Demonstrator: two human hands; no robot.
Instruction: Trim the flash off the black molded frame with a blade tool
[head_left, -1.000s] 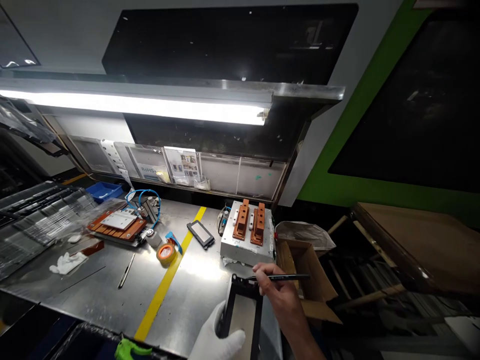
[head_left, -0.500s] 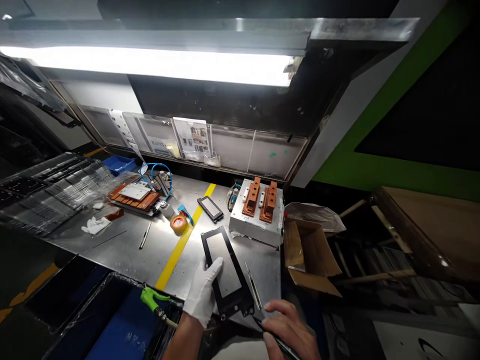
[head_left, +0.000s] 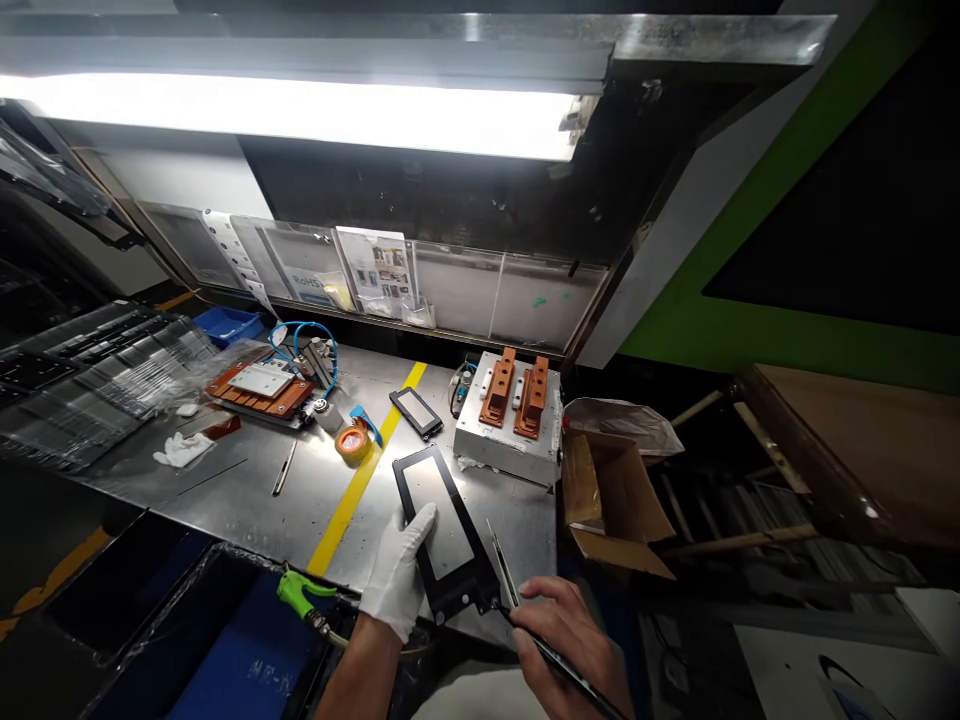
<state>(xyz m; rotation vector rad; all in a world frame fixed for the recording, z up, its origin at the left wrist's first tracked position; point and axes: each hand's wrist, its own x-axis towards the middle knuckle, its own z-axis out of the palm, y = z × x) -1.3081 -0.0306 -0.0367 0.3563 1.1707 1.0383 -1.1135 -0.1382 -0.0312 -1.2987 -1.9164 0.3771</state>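
My left hand point(head_left: 396, 570), in a white glove, grips the left edge of a black rectangular frame point(head_left: 469, 525) with a pale window, its thumb lying over the window. My bare right hand point(head_left: 566, 640) is closed round a slim black pen-like tool point(head_left: 559, 665). The tool's tip is at the frame's lower right corner, where small round holes or fasteners show. Slim metal tweezers point(head_left: 502, 562) stick up from the right fingers, points away from me; how they are held is partly hidden. A smaller black frame point(head_left: 416, 413) lies farther back on the bench.
On the metal bench point(head_left: 247, 520) are an orange tape roll point(head_left: 352, 443), a knife-like tool point(head_left: 284, 468), a white glove point(head_left: 182, 450) and an orange-brown fixture point(head_left: 259, 392). A grey box with copper-coloured blocks point(head_left: 506, 440) stands right. A green air gun point(head_left: 300, 592) hangs in front.
The view has shifted slightly, moving the scene a little left and up. The tool's tip is now at the frame's lower right corner. Both hands keep their hold.
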